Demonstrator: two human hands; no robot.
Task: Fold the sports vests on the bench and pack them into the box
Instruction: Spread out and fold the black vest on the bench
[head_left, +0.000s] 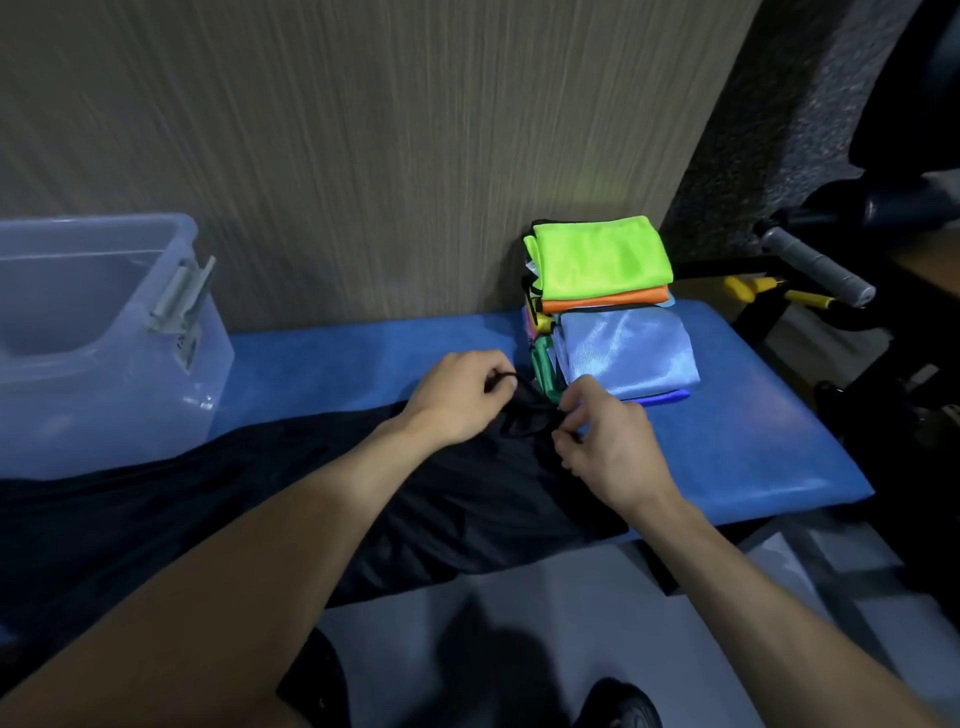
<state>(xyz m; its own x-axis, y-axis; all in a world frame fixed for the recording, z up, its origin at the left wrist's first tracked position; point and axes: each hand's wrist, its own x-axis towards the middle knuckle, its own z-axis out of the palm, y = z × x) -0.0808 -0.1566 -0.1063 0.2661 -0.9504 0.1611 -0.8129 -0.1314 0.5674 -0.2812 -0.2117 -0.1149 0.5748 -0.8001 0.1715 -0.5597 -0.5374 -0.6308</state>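
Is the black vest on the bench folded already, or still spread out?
Spread out, not yet folded: the black vest lies along the bench, and both hands pinch its end beside the folded pile.

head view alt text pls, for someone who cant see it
Both hands, left hand and right hand, pinch the top edge of a black vest spread on a blue bench. A stack of folded vests sits behind, and a clear plastic box stands at left.

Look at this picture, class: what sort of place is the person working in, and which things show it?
Probably a gym or sports hall. A blue padded bench stands against the wall, a grey-gripped handle of exercise equipment sits to the right, and folded sports vests are stacked on the bench.
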